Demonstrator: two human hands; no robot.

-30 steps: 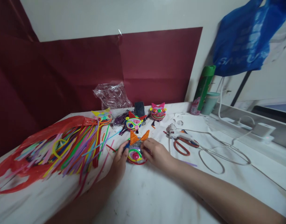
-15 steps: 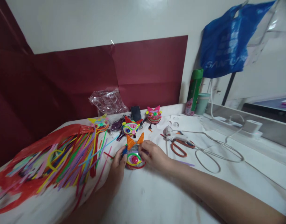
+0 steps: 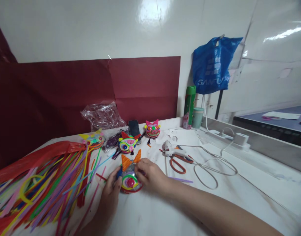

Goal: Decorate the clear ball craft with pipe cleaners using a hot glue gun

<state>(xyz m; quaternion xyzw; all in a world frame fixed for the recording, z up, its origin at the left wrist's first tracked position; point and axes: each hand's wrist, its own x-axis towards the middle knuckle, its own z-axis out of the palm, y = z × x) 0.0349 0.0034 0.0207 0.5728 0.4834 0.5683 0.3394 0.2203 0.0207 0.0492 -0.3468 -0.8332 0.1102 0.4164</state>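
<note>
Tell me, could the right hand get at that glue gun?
Probably yes: the glue gun lies beyond the right hand and to its right, with nothing large blocking the way. That hand is on the orange-eared craft head, so it would likely have to let go first.

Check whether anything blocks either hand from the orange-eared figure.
Nothing visible does: the left hand holds one side of the orange-eared figure, the right hand is against the other. The red-eared figure sits behind, apart from both.
</note>
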